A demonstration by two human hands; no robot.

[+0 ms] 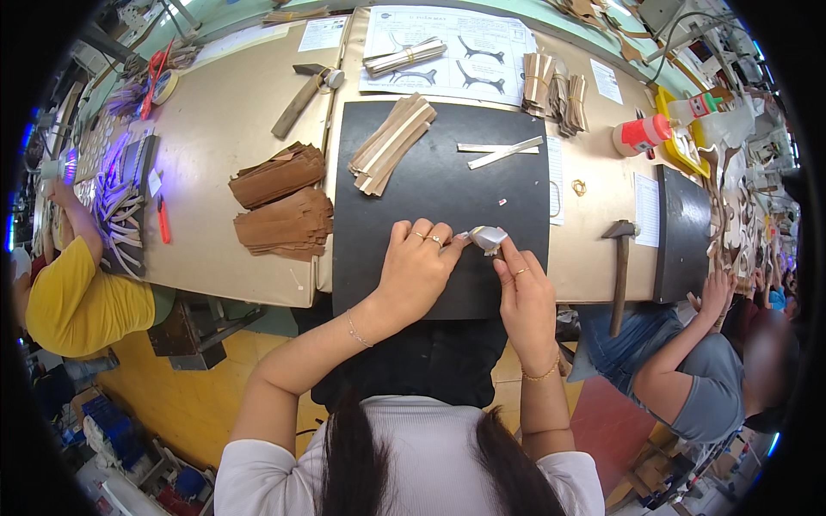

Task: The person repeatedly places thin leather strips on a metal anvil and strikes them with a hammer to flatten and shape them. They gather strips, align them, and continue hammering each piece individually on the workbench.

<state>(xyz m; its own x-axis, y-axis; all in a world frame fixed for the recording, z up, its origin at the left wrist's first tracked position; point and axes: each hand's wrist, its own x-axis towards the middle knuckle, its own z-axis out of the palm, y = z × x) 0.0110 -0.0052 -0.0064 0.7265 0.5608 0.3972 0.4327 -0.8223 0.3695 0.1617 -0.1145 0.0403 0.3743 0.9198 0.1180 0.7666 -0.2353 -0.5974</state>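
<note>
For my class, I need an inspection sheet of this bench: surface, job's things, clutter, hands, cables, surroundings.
Surface: black mat on a tan table.
Job's things: small silvery piece between the hands; strip bundle and two pale strips on the mat.
Clutter: yellowish loop right of the mat; right-hand hammer with its handle past the table's front edge.
Hands: left hand and right hand both finger the silvery piece.
Cables: dark cord, upper right.
Surroundings: co-workers in yellow at left and grey-blue at right.
</note>
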